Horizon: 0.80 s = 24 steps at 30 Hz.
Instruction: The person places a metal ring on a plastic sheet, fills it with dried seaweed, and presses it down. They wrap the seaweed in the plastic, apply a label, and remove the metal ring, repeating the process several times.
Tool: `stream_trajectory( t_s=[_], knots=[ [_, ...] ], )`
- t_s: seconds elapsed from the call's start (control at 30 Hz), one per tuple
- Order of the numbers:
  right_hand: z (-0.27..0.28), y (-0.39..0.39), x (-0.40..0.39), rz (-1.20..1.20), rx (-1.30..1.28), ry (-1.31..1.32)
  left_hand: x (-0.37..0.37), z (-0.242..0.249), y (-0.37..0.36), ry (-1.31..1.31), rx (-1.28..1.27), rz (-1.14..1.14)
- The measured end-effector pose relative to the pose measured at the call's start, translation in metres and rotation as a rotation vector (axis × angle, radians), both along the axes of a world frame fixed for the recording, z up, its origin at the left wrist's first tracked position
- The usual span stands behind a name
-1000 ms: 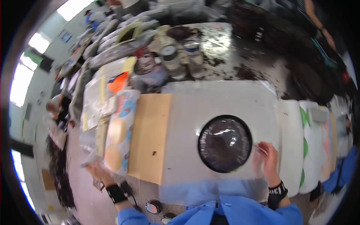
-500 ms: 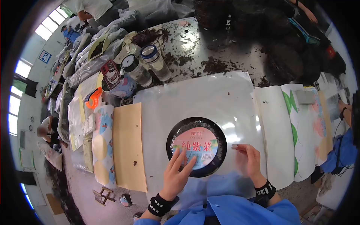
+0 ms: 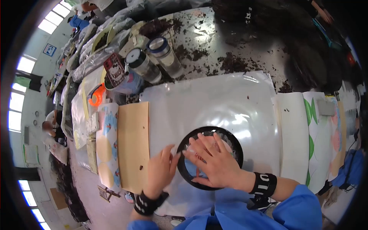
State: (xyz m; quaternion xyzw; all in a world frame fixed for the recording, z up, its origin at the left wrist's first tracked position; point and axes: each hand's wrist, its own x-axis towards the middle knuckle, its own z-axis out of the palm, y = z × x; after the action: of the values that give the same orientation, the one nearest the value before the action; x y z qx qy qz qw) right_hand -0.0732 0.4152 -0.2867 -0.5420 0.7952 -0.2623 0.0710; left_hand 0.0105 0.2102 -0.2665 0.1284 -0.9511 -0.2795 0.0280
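Note:
A round black package (image 3: 237, 147) with a pink and blue label lies on the shiny sheet (image 3: 199, 99) on the table in front of me. Spread across its label is my right hand (image 3: 216, 163), fingers apart, hiding most of the print. My left hand (image 3: 160, 170) is at the package's left edge, with thumb and forefinger close to the rim; whether they pinch anything is too small to tell. Both wrists wear black bands.
Two clear bottles (image 3: 143, 66) (image 3: 165, 57), a phone (image 3: 114, 69) in a tub and an orange tape dispenser (image 3: 97, 96) stand at the left. Tan sheets (image 3: 133, 145) and white rolls (image 3: 293, 142) flank the sheet. Dark seaweed (image 3: 310, 57) lies behind. A co-worker's hand (image 3: 326, 16) shows top right.
My right hand has moved left onto the label. My left hand has come off the label to the package's left edge. The view has shifted slightly.

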Motion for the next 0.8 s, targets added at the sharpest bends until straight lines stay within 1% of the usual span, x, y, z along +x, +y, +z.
stream_trajectory(
  t_s=[0.03,0.07,0.13,0.17,0.23,0.27,0.33,0.37,0.4,0.43,0.47,0.53,0.6,0.63,0.67,0.7,0.73,0.77,0.8],
  knots=[
    [0.000,-0.001,0.002,-0.005,0.001,0.006,-0.014,-0.003,-0.007,-0.083,-0.009,-0.122],
    [0.001,-0.003,-0.001,-0.021,-0.007,0.031,-0.030,-0.007,-0.014,-0.078,-0.006,-0.130],
    [-0.001,-0.006,-0.004,-0.038,0.004,0.055,-0.059,-0.014,-0.024,-0.258,-0.192,-0.483],
    [-0.002,-0.005,-0.002,-0.042,0.017,0.060,-0.068,-0.013,-0.026,-0.259,-0.187,-0.495],
    [-0.006,-0.005,0.001,-0.054,0.010,0.102,-0.067,-0.009,-0.023,-0.272,-0.312,-0.597],
    [-0.009,-0.005,0.004,-0.062,-0.002,0.111,-0.061,0.000,-0.016,-0.281,-0.306,-0.587],
    [-0.012,-0.003,0.005,-0.044,0.007,0.155,-0.055,0.041,0.006,-0.234,-0.426,-0.647],
    [-0.016,-0.005,0.008,-0.075,0.077,0.178,-0.047,0.055,0.018,-0.132,-0.500,-0.670],
    [-0.017,-0.005,0.011,-0.101,0.146,0.203,-0.039,0.071,0.034,-0.137,-0.496,-0.646],
    [-0.010,-0.007,0.005,-0.103,0.073,0.080,-0.032,0.088,0.052,-0.019,-0.532,-0.673],
    [-0.026,-0.001,0.002,-0.027,-0.014,0.014,-0.024,0.101,0.069,0.100,-0.574,-0.694],
    [-0.058,0.010,0.009,-0.267,-0.496,-1.187,-0.002,0.117,0.103,0.197,-0.725,-0.623],
    [-0.055,0.031,0.003,-0.193,-0.644,-0.801,0.028,0.110,0.136,0.250,-0.748,-0.488],
    [-0.050,0.049,-0.010,-0.208,-0.415,-0.293,0.041,0.104,0.150,0.252,-0.768,-0.454],
    [-0.046,0.060,-0.015,-0.227,-0.186,0.208,0.054,0.098,0.164,0.196,-0.679,-0.371],
    [-0.044,0.054,-0.012,-0.295,-0.208,-0.101,0.067,0.091,0.172,0.143,-0.583,-0.296],
    [-0.043,0.050,-0.006,-0.364,-0.219,-0.413,0.079,0.084,0.175,0.142,-0.585,-0.288],
    [-0.045,0.043,0.007,-0.354,-0.215,-0.414,0.090,0.077,0.177,0.107,-0.582,-0.242],
    [-0.048,0.033,0.026,-0.176,-0.263,-0.342,0.099,0.074,0.178,0.070,-0.578,-0.197]
  ],
)
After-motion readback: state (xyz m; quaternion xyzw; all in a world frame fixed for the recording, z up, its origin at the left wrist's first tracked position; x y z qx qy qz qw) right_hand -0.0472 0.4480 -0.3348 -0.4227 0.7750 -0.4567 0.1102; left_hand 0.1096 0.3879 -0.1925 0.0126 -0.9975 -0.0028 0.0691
